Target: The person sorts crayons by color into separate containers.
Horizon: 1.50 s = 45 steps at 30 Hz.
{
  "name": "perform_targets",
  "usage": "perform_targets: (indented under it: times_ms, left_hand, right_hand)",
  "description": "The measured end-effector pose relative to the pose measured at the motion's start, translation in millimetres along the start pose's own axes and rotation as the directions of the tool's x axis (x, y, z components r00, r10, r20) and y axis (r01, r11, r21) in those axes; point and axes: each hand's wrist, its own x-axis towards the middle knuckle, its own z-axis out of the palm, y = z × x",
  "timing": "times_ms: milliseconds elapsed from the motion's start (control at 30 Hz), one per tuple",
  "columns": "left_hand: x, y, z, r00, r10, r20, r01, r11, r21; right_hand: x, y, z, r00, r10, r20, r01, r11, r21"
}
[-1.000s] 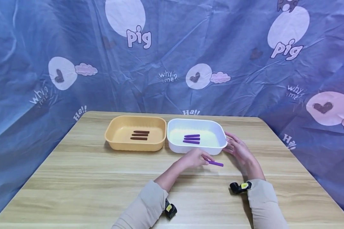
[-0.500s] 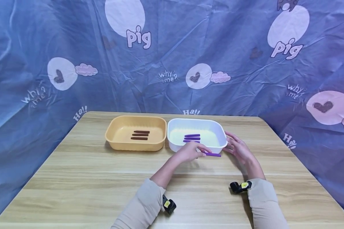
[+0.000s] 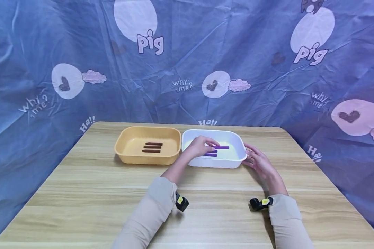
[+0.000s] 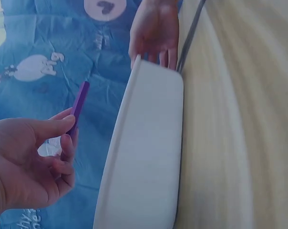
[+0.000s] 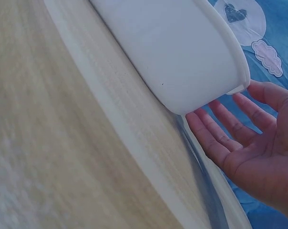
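My left hand (image 3: 198,146) is over the white plastic basin (image 3: 216,163), pinching a purple crayon (image 4: 80,104) between thumb and fingers. In the left wrist view the crayon stands above the basin's rim. Below it in the basin lie other purple crayons (image 3: 210,155), partly hidden by the hand. At the basin's right end, my right hand (image 3: 261,164) touches the outer wall with its fairly straight fingers (image 5: 223,129). The thumb is at the rim in the right wrist view.
A yellow-orange basin (image 3: 148,159) stands against the white one's left side, with three brown crayons (image 3: 151,147) inside. Both basins are toward the back of the wooden table (image 3: 218,214). A blue printed cloth (image 3: 162,100) hangs behind and along the sides.
My left hand has carried the purple crayon up and away from me, from in front of the white basin to over its inside. The right hand has stayed at the basin's end.
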Motion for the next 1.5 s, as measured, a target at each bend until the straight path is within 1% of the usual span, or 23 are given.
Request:
perform_targets:
  times_ms: [233,467,533,700,767,867,900,933,967,1000,1033,1100,1133,1167,1200,1233,1267,1300,1333,1400,1433,1467,1500]
  left_hand:
    - [19.4,-11.6,-3.7,0.995,-0.089,-0.041,0.088,0.996,-0.026]
    - [36.1,-24.4,2.6,0.978,-0.202,-0.059,0.196,0.977,-0.088]
    - [41.1,-28.1,4.8,0.973,-0.221,-0.063,0.216,0.973,-0.083]
    - [52.3,-38.5,9.6,0.965,-0.244,-0.097,0.245,0.97,-0.002]
    - [55.2,-42.7,11.1,0.957,-0.267,-0.111,0.271,0.962,0.021]
    - [61.1,-50.1,12.9,0.939,-0.328,-0.102,0.331,0.944,0.017]
    - [64.9,-55.5,13.9,0.938,-0.333,-0.095,0.336,0.942,0.011]
    - [71.2,-62.7,15.8,0.932,-0.354,-0.082,0.356,0.934,0.005]
    - [80.4,-79.8,21.5,0.941,-0.326,-0.094,0.327,0.945,0.0]
    - [91.6,-98.4,28.3,0.945,-0.309,-0.107,0.311,0.951,0.003]
    - [103.6,-115.6,34.2,0.942,-0.32,-0.102,0.322,0.947,0.007]
    - [132.2,-160.8,52.5,0.944,-0.303,-0.129,0.309,0.951,0.026]
    - [148.0,-185.1,63.0,0.939,-0.312,-0.142,0.319,0.947,0.03]
    - [161.0,-207.8,72.8,0.94,-0.298,-0.164,0.309,0.95,0.045]
    - [156.4,-196.2,69.0,0.924,-0.355,-0.142,0.364,0.93,0.049]
    - [163.9,-209.0,74.3,0.92,-0.367,-0.138,0.376,0.925,0.05]
    - [155.0,-196.6,70.3,0.919,-0.367,-0.142,0.377,0.924,0.056]
    - [143.9,-179.5,63.8,0.915,-0.381,-0.132,0.391,0.919,0.054]
    - [129.8,-157.6,55.2,0.906,-0.407,-0.117,0.414,0.909,0.047]
    - [95.5,-106.3,35.9,0.896,-0.435,-0.095,0.44,0.897,0.042]
    - [92.6,-104.5,35.8,0.9,-0.423,-0.108,0.43,0.901,0.05]
    - [75.7,-76.5,25.4,0.891,-0.442,-0.102,0.449,0.891,0.062]
    - [73.7,-74.1,25.3,0.89,-0.442,-0.108,0.451,0.89,0.073]
  right_hand:
    - [-1.4,1,-3,1.0,-0.006,-0.007,0.006,1.0,-0.007]
    - [-1.3,1,-5,1.0,0.009,-0.013,-0.008,1.0,0.01]
    - [-1.0,0,-5,1.0,0.007,-0.015,-0.007,1.0,0.006]
    - [-1.7,-1,-5,1.0,0.011,-0.019,-0.011,1.0,0.002]
    - [-2.2,-1,-5,1.0,0.018,-0.019,-0.018,1.0,0.007]
    - [-2.7,0,-5,1.0,0.022,-0.02,-0.022,1.0,0.004]
    - [-2.9,0,-5,0.999,0.023,-0.022,-0.023,1.0,0.004]
    - [-3.1,0,-4,0.999,0.022,-0.024,-0.021,1.0,0.002]
    - [-3.2,0,-5,0.999,0.02,-0.026,-0.02,1.0,0.001]
    - [-3.3,0,-4,0.999,0.018,-0.026,-0.018,1.0,0.002]
    - [-3.5,0,-4,1.0,0.017,-0.026,-0.017,1.0,0.003]
    - [-3.7,1,-4,1.0,0.014,-0.025,-0.014,1.0,0.004]
    - [-3.9,2,-4,1.0,0.011,-0.024,-0.011,1.0,0.003]
    - [-3.8,2,-5,1.0,0.01,-0.023,-0.009,1.0,0.003]
    - [-3.6,3,-5,1.0,0.008,-0.023,-0.008,1.0,0.002]
    - [-3.4,3,-5,1.0,0.008,-0.024,-0.008,1.0,0.0]
    - [-3.2,4,-5,1.0,0.007,-0.026,-0.007,1.0,-0.005]
    - [-3.1,4,-5,1.0,0.007,-0.028,-0.007,1.0,-0.01]
    - [-2.8,4,-4,1.0,0.008,-0.028,-0.008,1.0,-0.012]
    - [-2.2,3,-4,0.999,0.01,-0.032,-0.011,1.0,-0.019]
    - [-2.2,3,-3,0.999,0.012,-0.033,-0.012,1.0,-0.024]
    - [-1.9,2,-3,0.999,0.013,-0.034,-0.014,1.0,-0.026]
    - [-1.5,2,-3,0.999,0.015,-0.034,-0.016,1.0,-0.025]
